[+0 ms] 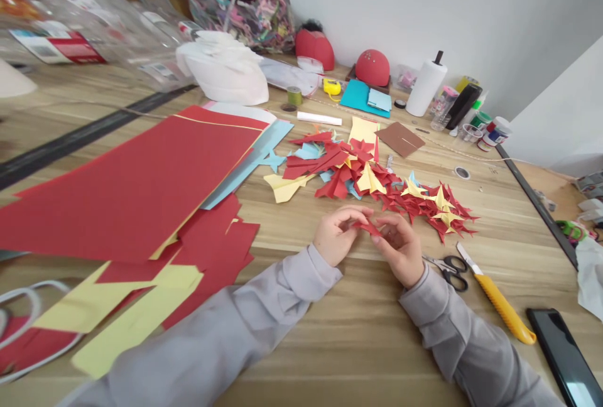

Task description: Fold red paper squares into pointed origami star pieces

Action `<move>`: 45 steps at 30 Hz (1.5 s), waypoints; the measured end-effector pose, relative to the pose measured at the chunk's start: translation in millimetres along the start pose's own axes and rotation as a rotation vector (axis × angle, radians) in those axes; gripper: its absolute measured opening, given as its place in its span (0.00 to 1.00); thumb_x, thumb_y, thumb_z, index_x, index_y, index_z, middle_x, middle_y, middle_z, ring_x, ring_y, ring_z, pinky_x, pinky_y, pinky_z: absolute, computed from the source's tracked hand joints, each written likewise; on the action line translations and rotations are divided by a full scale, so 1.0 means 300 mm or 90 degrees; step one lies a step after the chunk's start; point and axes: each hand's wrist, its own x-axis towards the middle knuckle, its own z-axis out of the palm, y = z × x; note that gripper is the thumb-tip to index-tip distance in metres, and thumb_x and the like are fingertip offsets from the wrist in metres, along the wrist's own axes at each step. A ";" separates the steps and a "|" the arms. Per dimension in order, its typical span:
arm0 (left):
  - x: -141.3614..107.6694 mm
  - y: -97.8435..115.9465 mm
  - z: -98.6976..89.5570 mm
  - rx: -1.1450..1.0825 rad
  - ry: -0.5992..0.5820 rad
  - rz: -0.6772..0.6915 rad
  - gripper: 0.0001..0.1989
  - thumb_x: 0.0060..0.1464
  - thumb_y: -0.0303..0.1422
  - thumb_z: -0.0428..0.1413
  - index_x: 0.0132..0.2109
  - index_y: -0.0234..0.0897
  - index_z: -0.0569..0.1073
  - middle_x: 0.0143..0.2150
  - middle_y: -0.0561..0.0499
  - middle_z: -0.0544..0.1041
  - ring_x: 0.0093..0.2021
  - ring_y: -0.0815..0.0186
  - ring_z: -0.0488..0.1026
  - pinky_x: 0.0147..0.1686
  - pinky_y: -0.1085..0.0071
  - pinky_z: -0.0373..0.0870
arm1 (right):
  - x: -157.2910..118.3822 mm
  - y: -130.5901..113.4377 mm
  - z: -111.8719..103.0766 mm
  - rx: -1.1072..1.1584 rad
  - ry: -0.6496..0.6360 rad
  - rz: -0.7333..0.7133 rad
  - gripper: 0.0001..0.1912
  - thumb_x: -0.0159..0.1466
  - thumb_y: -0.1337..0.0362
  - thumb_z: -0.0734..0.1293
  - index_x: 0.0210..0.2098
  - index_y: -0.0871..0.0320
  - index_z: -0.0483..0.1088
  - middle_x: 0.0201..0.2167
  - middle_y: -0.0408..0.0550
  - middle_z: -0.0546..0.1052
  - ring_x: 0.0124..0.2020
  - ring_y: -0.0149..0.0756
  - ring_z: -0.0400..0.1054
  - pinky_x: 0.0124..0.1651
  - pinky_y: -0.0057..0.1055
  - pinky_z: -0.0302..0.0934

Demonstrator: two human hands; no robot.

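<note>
Hands [335, 237] together on red paper [368, 227]

a small folded piece of red paper [369, 227] is pinched between the left hand [336, 235] and the right hand [400, 249], its tip pointing right, just above the wooden bench [301, 357]; just beyond lies a loose heap of folded red and yellow paper shapes [377, 184], spiky and overlapping, spread across the middle of the bench

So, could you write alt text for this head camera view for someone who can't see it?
The left hand and right hand hold a small red paper piece above a wooden table, beside a heap of folded red and yellow paper shapes. Stacked red sheets lie to the left and scissors to the right.
</note>
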 end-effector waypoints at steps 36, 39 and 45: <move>-0.012 -0.015 0.022 -0.093 -0.003 0.021 0.17 0.39 0.17 0.54 0.38 0.34 0.75 0.47 0.43 0.70 0.51 0.60 0.69 0.47 0.64 0.72 | 0.006 0.006 -0.008 -0.143 0.103 -0.112 0.12 0.55 0.77 0.60 0.31 0.56 0.70 0.36 0.49 0.70 0.40 0.37 0.66 0.33 0.31 0.62; -0.013 -0.010 0.022 -0.086 0.007 0.021 0.16 0.39 0.17 0.54 0.37 0.34 0.75 0.47 0.43 0.71 0.50 0.61 0.70 0.46 0.65 0.73 | 0.005 0.007 -0.008 -0.142 0.106 -0.098 0.11 0.56 0.76 0.60 0.31 0.56 0.70 0.36 0.49 0.70 0.41 0.37 0.66 0.32 0.30 0.62; -0.012 -0.012 0.020 -0.085 0.006 0.023 0.15 0.40 0.18 0.54 0.36 0.35 0.76 0.47 0.43 0.71 0.50 0.60 0.70 0.47 0.64 0.72 | 0.006 0.011 -0.008 -0.126 0.104 -0.093 0.10 0.56 0.74 0.61 0.31 0.55 0.69 0.36 0.49 0.70 0.41 0.37 0.66 0.34 0.31 0.62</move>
